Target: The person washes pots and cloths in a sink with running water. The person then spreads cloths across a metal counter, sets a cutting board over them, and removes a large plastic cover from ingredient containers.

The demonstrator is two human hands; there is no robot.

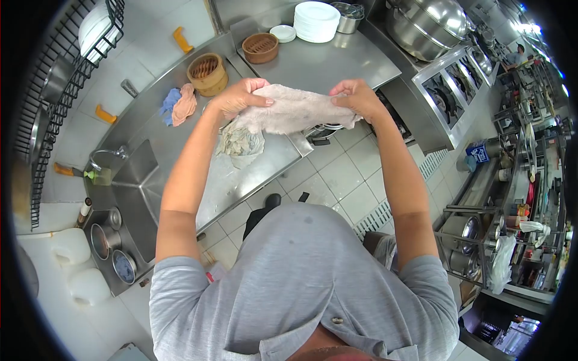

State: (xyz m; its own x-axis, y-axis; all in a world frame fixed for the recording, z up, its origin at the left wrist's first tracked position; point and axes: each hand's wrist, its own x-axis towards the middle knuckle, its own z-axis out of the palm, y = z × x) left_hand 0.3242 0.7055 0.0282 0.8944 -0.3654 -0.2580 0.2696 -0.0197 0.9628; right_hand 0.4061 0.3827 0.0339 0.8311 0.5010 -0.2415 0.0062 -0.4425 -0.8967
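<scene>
A pale pinkish cloth (295,110) is stretched out between my two hands, above the front edge of the steel counter (226,180). My left hand (239,98) pinches one end of it between thumb and fingers. The other end is gripped by my right hand (356,99). Below my left hand, a crumpled greyish-green cloth (241,144) lies on the counter. Farther left on the counter are a crumpled orange cloth (184,105) and a blue cloth (170,103), side by side. Behind my left hand stands a round bamboo steamer (208,77).
A second steamer (261,49) and stacked white plates (316,23) stand at the back. The sink (135,177) is at the left, under a black wire rack (60,90). A stove (448,90) with a large steel pot (424,27) is at the right. A person (516,57) is far off.
</scene>
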